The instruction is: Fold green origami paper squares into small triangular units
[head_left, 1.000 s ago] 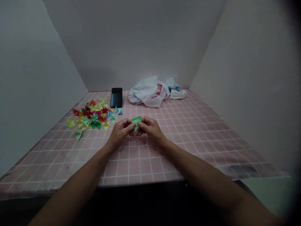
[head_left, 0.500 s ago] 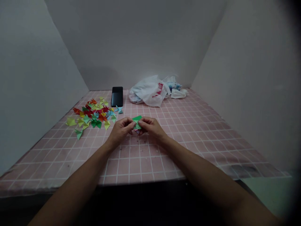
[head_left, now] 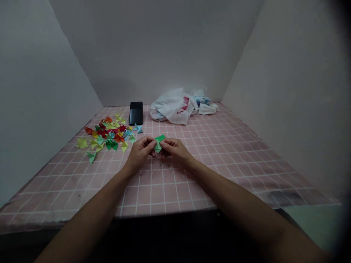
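Item: green paper piece [head_left: 158, 143], small and partly folded, with a pointed lower end. It is held in the air just above the middle of the desk [head_left: 227, 153], between the two hands.

Left hand [head_left: 139, 153]: fingers curled, thumb and forefinger pinched on the left edge of the green paper piece.

Right hand [head_left: 175, 150]: likewise closed, fingertips clamped on the right edge. The two grips meet almost tip to tip, which probably keeps so small a sheet taut and steady. Both forearms reach in from the near edge, wrists low over the surface.

Desk: pink squared covering with white lines and a few dark specks near the hands.

Folded paper pieces [head_left: 108, 134]: a loose scatter of red, orange, yellow, green and blue triangles to the left of the hands, well apart from them. They seem set aside, yet within the left arm's reach.

Phone [head_left: 136, 113]: dark, screen up, flat behind the scatter, out of the way of the hands.

Plastic bag [head_left: 172, 107]: white, crumpled, with red print, pushed to the back against the walls [head_left: 153, 47]. Smaller crumpled wrappings lie just beside it on the right.
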`<state>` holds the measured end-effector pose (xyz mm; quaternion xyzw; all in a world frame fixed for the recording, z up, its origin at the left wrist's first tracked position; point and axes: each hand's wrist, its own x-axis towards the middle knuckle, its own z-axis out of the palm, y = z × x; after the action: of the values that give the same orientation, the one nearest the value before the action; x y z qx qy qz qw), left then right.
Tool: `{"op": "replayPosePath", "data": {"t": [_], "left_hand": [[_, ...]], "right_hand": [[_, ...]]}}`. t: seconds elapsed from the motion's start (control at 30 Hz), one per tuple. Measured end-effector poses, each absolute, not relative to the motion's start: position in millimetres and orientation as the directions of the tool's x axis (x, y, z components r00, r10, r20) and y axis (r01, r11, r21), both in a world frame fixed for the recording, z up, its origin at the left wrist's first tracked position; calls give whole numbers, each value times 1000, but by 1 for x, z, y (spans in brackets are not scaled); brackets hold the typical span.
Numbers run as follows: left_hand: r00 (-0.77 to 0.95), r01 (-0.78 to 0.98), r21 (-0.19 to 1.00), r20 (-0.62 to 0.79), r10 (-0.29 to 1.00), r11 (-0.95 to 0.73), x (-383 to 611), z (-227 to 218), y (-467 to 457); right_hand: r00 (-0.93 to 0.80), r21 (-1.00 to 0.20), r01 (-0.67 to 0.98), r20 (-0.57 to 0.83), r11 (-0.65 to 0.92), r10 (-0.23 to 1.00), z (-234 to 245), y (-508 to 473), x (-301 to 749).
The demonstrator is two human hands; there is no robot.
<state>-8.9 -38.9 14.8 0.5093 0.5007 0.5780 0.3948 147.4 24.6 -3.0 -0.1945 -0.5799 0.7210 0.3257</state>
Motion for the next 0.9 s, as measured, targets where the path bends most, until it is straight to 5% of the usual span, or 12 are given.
{"op": "replayPosePath", "data": {"t": [0.9], "left_hand": [[-240,7,992,121,963,-123,-2,13,-43]], "right_hand": [[-633,-978,-151,208,145,746,-2,24,145]]}}
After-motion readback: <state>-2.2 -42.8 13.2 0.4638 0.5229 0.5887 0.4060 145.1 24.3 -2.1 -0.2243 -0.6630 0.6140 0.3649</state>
